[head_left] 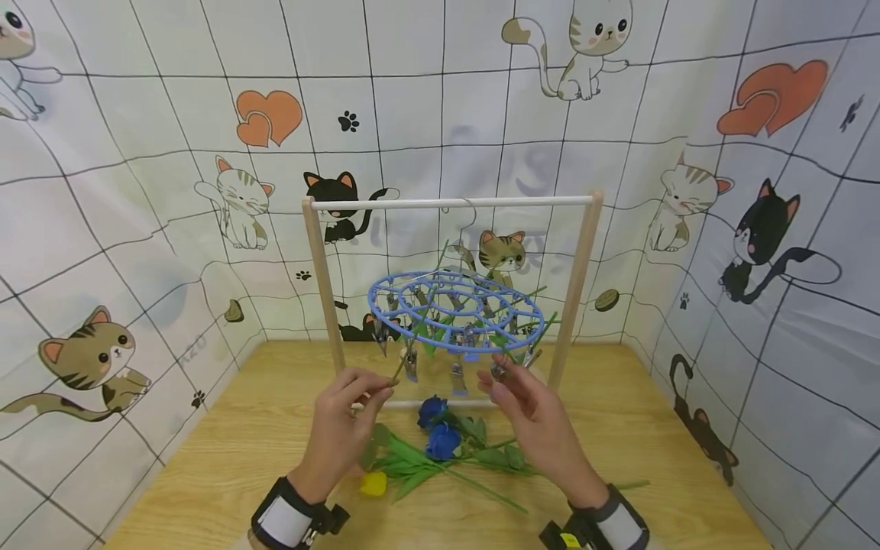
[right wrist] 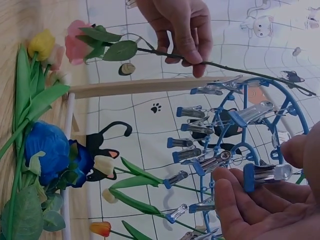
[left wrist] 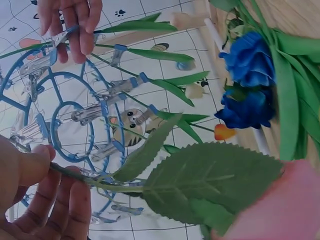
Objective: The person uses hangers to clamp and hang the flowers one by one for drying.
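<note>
My left hand (head_left: 344,416) pinches the dark stem of a pink rose (right wrist: 77,42) between thumb and fingers. The rose's stem slants up toward the rack, and its bloom points down and away from it. My right hand (head_left: 543,420) holds a metal clip with a blue tip (right wrist: 265,175) at the near right edge of a blue round clip rack (head_left: 385,319). Several tulips with green leaves (left wrist: 172,82) hang heads down from other clips. Many of the rack's clips hang with nothing in them.
A stand with wooden posts (head_left: 577,283) and a white top rod (head_left: 385,204) carries the rack by a hook (head_left: 470,214). Below, blue roses (head_left: 443,441), a yellow tulip (head_left: 373,483) and green stems lie on the wooden table (head_left: 227,451). Cat-patterned cloth surrounds it.
</note>
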{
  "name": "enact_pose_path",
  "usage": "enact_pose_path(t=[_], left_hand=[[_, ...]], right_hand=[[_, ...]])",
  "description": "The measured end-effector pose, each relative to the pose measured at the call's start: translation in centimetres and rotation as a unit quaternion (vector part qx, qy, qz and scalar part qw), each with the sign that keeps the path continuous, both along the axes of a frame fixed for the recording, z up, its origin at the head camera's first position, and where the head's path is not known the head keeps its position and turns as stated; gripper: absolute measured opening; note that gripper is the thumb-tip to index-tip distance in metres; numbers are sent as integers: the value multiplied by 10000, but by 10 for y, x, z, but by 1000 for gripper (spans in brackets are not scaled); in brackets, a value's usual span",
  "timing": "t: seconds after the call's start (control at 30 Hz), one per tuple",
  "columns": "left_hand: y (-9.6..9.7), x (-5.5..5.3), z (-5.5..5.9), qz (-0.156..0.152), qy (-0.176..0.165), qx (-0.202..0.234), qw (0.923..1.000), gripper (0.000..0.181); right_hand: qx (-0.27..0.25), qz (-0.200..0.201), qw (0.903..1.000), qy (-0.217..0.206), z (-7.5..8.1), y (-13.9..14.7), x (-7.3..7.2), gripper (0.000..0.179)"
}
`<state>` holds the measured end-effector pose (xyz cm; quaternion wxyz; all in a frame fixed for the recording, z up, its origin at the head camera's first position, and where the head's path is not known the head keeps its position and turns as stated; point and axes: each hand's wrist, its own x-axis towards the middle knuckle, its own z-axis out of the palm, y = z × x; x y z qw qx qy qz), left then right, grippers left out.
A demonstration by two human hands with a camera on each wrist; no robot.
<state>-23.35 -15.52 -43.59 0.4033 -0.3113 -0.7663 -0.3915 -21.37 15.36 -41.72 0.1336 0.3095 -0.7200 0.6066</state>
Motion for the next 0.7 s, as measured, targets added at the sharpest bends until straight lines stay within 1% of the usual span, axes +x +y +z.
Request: enact_pose_path(t=[0.17,0.23,0.33,0.47,0.57,0.63,0.7], left_hand=[[7,3,7,-155,-192,99,9996,28],[10,5,8,-235,-265,148,9993,29],[14,8,10,-359,-349,177,9986,27],[19,12,11,-367,-368,160,9985,23],[23,15,12,-361,-315,156,9987,24],[26,17,15,-395,-269,184,9987,27],[29,21,20,-409,-220,198,9987,28]], right_hand=[[-14,-197,9998,-34,11,-6,5,39],[-47,-265,9996,-44,13,-7,6,38],[-85,-366,9993,-8,11,-8,4,36],[-92,-524,9986,43,3,-7,-1,35],[-51,-652,9978,76,0,-5,-4,33],[22,-776,9970,69,-1,-4,-5,32],[143,-947,9954,61,0,-3,-6,31]])
